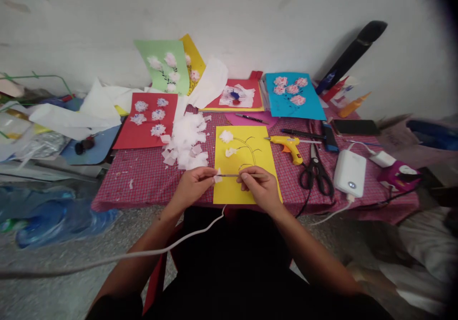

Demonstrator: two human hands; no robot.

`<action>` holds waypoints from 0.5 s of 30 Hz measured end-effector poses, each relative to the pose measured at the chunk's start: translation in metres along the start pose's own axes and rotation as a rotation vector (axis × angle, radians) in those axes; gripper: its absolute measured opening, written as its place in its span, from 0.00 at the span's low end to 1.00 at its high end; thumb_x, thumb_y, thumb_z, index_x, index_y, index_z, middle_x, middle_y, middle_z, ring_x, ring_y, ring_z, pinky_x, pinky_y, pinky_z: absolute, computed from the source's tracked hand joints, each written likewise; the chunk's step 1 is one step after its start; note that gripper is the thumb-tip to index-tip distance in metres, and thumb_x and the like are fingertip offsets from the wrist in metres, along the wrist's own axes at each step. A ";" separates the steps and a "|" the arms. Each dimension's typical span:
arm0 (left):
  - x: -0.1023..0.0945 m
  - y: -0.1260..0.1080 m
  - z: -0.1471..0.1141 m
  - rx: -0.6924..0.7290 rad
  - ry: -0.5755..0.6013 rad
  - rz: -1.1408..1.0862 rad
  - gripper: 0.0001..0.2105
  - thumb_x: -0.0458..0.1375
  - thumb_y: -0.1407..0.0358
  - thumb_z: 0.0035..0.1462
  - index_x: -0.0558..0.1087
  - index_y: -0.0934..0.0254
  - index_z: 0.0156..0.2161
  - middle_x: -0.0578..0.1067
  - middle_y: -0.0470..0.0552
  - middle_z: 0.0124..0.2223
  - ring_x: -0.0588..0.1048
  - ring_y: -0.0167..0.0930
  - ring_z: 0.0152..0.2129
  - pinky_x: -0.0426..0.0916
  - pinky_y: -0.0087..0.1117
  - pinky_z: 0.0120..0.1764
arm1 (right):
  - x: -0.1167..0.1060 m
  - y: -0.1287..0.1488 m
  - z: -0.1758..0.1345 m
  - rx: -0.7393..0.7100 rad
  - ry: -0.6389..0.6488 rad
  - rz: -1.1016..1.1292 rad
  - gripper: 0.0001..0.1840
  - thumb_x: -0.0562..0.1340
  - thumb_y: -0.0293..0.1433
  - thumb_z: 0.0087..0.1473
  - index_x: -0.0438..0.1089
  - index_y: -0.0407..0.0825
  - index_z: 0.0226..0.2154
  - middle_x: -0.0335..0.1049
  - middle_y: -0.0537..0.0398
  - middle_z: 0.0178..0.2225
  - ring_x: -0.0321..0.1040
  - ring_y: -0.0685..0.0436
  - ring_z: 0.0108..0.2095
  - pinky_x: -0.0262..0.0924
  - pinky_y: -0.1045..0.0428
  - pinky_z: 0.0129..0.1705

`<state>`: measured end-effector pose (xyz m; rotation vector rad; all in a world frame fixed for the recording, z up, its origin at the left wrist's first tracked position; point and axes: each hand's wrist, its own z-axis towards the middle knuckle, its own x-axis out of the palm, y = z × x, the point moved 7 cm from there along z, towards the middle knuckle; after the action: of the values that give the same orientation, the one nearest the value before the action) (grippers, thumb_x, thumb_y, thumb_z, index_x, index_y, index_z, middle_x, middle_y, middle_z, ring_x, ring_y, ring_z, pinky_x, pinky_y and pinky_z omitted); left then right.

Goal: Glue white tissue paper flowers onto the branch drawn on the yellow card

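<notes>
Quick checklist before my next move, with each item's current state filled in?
1. White paper piece in left hand, at the stick's tip: ok.
2. Thin stick gripped by right hand: ok.
3. Yellow sheet beneath the stick: ok.
4. Glue gun clear of the sheet: not ok, its tip appears to overlap the right edge.
5. Glue gun hot: cannot tell.
6. Scissors away from both hands: ok.
</notes>
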<state>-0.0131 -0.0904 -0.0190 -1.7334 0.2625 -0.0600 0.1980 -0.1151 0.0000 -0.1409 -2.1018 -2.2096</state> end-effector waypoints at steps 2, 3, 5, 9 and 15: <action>0.009 0.002 -0.004 0.002 0.033 0.080 0.14 0.68 0.59 0.51 0.81 0.63 0.41 0.83 0.51 0.39 0.79 0.32 0.35 0.74 0.34 0.42 | -0.005 -0.003 -0.005 0.037 -0.033 0.027 0.11 0.67 0.40 0.57 0.75 0.49 0.34 0.76 0.55 0.26 0.68 0.51 0.21 0.63 0.54 0.24; 0.013 0.002 -0.005 0.005 0.047 0.115 0.12 0.67 0.59 0.52 0.81 0.63 0.40 0.83 0.50 0.38 0.79 0.31 0.34 0.73 0.33 0.41 | -0.008 -0.005 -0.007 0.057 -0.051 0.044 0.11 0.68 0.40 0.56 0.75 0.49 0.34 0.76 0.55 0.25 0.67 0.51 0.20 0.63 0.54 0.23; 0.020 0.002 -0.007 0.011 0.078 0.168 0.10 0.66 0.59 0.54 0.81 0.63 0.38 0.82 0.49 0.36 0.77 0.30 0.32 0.72 0.31 0.37 | -0.013 -0.010 -0.010 0.099 -0.065 0.083 0.12 0.69 0.41 0.55 0.75 0.49 0.37 0.76 0.56 0.24 0.67 0.51 0.19 0.63 0.54 0.22; 0.026 -0.002 -0.006 0.008 0.114 0.186 0.11 0.64 0.57 0.55 0.79 0.63 0.36 0.79 0.47 0.33 0.74 0.27 0.27 0.68 0.28 0.32 | -0.016 -0.013 -0.010 0.143 0.042 0.178 0.13 0.69 0.40 0.55 0.76 0.49 0.38 0.78 0.55 0.28 0.69 0.50 0.20 0.64 0.53 0.23; 0.031 -0.010 -0.001 0.027 0.138 0.219 0.10 0.63 0.58 0.56 0.80 0.63 0.37 0.80 0.48 0.34 0.74 0.28 0.29 0.68 0.29 0.34 | -0.025 0.003 0.001 0.013 -0.093 0.017 0.13 0.70 0.41 0.54 0.75 0.48 0.29 0.76 0.55 0.25 0.66 0.51 0.19 0.63 0.53 0.21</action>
<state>0.0180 -0.0966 -0.0127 -1.6665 0.5498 -0.0231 0.2231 -0.1146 -0.0002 -0.2638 -2.1529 -2.2207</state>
